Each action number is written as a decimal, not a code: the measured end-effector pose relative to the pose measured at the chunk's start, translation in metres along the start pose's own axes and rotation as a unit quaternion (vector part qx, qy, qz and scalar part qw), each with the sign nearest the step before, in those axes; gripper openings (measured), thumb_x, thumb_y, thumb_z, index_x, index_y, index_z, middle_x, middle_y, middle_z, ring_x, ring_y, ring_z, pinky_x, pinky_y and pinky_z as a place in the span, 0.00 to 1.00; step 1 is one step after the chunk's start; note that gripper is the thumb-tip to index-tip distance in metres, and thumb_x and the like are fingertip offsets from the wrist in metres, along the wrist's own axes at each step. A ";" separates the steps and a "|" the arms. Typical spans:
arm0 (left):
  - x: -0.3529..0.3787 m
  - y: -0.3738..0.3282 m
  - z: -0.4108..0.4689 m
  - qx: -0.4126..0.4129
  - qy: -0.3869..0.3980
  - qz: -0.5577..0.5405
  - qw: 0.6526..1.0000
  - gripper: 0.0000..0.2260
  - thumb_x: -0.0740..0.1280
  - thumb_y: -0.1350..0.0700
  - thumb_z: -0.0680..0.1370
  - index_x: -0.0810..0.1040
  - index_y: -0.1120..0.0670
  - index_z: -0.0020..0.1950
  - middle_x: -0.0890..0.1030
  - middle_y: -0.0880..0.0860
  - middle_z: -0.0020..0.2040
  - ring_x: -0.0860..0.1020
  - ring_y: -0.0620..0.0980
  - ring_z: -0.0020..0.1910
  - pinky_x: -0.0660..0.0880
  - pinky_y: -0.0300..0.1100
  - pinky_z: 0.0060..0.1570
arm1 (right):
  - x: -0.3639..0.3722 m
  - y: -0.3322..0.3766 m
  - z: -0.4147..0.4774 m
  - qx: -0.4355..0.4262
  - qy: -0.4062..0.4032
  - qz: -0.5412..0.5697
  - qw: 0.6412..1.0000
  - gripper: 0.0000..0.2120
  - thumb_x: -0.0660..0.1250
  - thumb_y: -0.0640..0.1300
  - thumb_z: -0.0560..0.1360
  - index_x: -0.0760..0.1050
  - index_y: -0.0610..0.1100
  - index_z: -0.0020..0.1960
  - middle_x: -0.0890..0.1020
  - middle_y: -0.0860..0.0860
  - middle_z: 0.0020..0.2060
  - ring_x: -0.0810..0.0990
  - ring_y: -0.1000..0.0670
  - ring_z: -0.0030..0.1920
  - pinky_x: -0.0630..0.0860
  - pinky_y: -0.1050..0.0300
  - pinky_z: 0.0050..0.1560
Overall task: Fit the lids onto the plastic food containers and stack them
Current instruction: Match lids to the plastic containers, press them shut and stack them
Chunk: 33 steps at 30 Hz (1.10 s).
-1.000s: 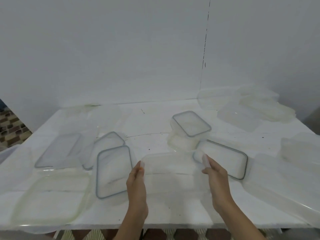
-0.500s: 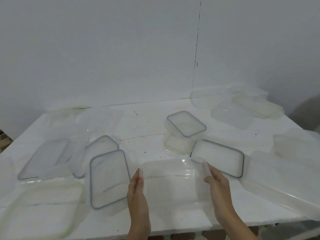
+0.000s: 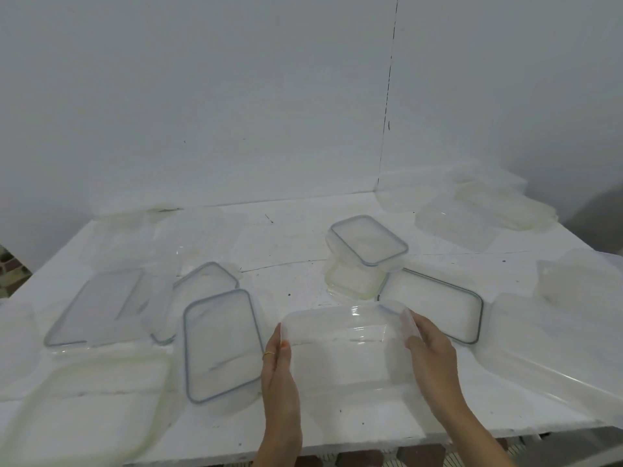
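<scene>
A clear rectangular container sits open-topped at the front middle of the white table. My left hand grips its left wall and my right hand grips its right wall. Just left of it lies a grey-rimmed lid. Another grey-rimmed lid lies behind my right hand. A small lidded container stands behind, on or beside a yellowish lid.
Two more grey-rimmed lids lie at the left, a large yellowish lid at the front left. Large cloudy containers crowd the right side and back right. The table's front edge runs just below my wrists.
The view has drifted slightly. Both hands stay on the container's walls, which has come a little nearer the front edge.
</scene>
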<state>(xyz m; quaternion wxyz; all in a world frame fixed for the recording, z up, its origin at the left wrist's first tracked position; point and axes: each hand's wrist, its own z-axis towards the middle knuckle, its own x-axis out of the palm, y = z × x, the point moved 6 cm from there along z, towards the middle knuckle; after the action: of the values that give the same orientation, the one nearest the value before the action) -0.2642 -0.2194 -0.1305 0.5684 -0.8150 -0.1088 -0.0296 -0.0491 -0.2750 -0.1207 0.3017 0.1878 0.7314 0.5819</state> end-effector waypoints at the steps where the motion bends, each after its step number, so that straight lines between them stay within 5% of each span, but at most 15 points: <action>1: 0.000 -0.001 0.000 0.003 0.006 0.011 1.000 0.16 0.60 0.50 0.81 0.72 0.47 0.69 0.72 0.44 0.68 0.68 0.43 0.67 0.61 0.47 0.72 | -0.001 -0.001 0.000 -0.014 -0.006 -0.015 1.000 0.24 0.56 0.30 0.75 0.72 0.46 0.68 0.78 0.54 0.59 0.74 0.48 0.61 0.70 0.56 0.57; 5: -0.003 -0.015 0.004 0.045 0.008 0.059 0.997 0.17 0.61 0.59 0.81 0.70 0.50 0.70 0.72 0.46 0.68 0.69 0.42 0.63 0.63 0.38 0.63 | -0.003 0.004 0.002 -0.064 -0.015 -0.082 0.994 0.24 0.60 0.32 0.75 0.69 0.45 0.70 0.75 0.50 0.63 0.73 0.50 0.60 0.68 0.57 0.58; 11: 0.041 -0.074 0.026 0.164 0.053 0.155 0.973 0.19 0.60 0.65 0.78 0.73 0.51 0.67 0.75 0.48 0.64 0.72 0.45 0.63 0.65 0.39 0.62 | -0.028 0.035 0.025 -0.104 -0.035 -0.111 0.988 0.19 0.61 0.33 0.75 0.73 0.46 0.64 0.75 0.52 0.58 0.75 0.53 0.51 0.72 0.61 0.49; 14: 0.097 -0.101 0.035 0.178 0.124 0.164 0.962 0.17 0.61 0.65 0.78 0.76 0.53 0.64 0.78 0.50 0.61 0.74 0.46 0.60 0.68 0.39 0.61 | -0.058 0.057 0.045 -0.089 -0.033 -0.075 0.993 0.17 0.61 0.32 0.74 0.76 0.45 0.59 0.78 0.50 0.54 0.76 0.56 0.44 0.72 0.66 0.44; 21: 0.274 -0.129 0.029 0.217 0.283 0.209 0.911 0.14 0.61 0.63 0.77 0.78 0.54 0.60 0.80 0.49 0.54 0.76 0.37 0.47 0.69 0.37 0.52 | -0.165 0.104 0.105 -0.058 -0.080 0.017 0.995 0.12 0.61 0.35 0.74 0.79 0.45 0.52 0.82 0.44 0.48 0.78 0.49 0.45 0.77 0.53 0.46; 24: 0.340 -0.123 0.029 0.214 0.334 0.232 0.888 0.14 0.61 0.62 0.77 0.78 0.54 0.60 0.80 0.50 0.55 0.77 0.41 0.50 0.69 0.38 0.53 | -0.205 0.115 0.138 -0.050 -0.103 0.018 0.993 0.12 0.61 0.34 0.73 0.80 0.46 0.48 0.81 0.44 0.46 0.77 0.49 0.42 0.77 0.52 0.47; 28: 0.420 -0.103 0.044 0.195 0.364 0.270 0.870 0.13 0.62 0.62 0.76 0.79 0.55 0.59 0.80 0.52 0.57 0.76 0.49 0.59 0.69 0.40 0.55 | -0.255 0.108 0.193 -0.023 -0.122 0.027 0.992 0.11 0.60 0.34 0.74 0.80 0.43 0.49 0.81 0.46 0.43 0.77 0.48 0.40 0.77 0.55 0.42; 33: 0.491 -0.078 0.074 0.170 0.348 0.288 0.876 0.13 0.63 0.62 0.76 0.78 0.56 0.60 0.79 0.55 0.55 0.75 0.49 0.51 0.70 0.39 0.44 | -0.296 0.079 0.269 0.041 -0.134 0.053 0.989 0.08 0.63 0.35 0.76 0.78 0.35 0.52 0.79 0.42 0.39 0.75 0.48 0.33 0.74 0.57 0.34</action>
<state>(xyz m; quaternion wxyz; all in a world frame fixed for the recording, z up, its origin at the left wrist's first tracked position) 0.1917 -0.0536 -0.0003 0.6830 -0.6379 0.3322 -0.1270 0.3435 -0.2412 -0.0165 0.3578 0.3148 0.6966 0.5363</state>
